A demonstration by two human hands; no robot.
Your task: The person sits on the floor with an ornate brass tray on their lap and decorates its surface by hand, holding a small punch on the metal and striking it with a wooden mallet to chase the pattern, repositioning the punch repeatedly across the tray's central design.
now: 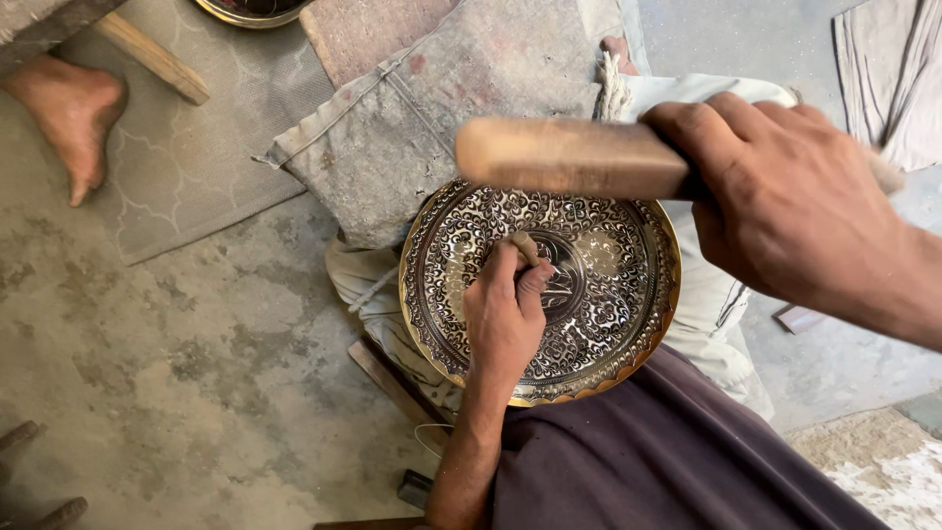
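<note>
Plate [608, 294], round, brass-rimmed, covered in dense black-and-silver scrollwork, at the centre of the frame, propped on the lap over pale trousers [716, 304] and a dark purple garment [667, 461]. Left hand [505, 314] laid on the plate's left half, fingers pressed together around a small punch [527, 247], its blunt top poking up between thumb and forefinger, tip hidden against the engraved middle of the plate. Right hand [785, 201] at the upper right of the frame, well above the plate, fingers wrapped tight around a wooden mallet [569, 157]; mallet lying level, its rounded pale end pointing toward frame left, blurred, hovering over the plate's upper rim and apart from the punch. Handle end just visible past the knuckles at the far right. Worn grey cloth sack [422, 128] spread above the plate, reaching to the top centre of the frame, with a frayed rope end [613, 83] beside it. Patterned grey mat [186, 167] at the upper left, a wooden stick [152, 57] lying across it, and a bare foot [74, 113] of another person near the left edge. Rim of a second metal dish [250, 12] cut off at the top edge. Rough concrete floor [196, 373] filling the lower left, a wooden plank [392, 378] below the plate's left rim, a small dark block [414, 486] near the bottom.
</note>
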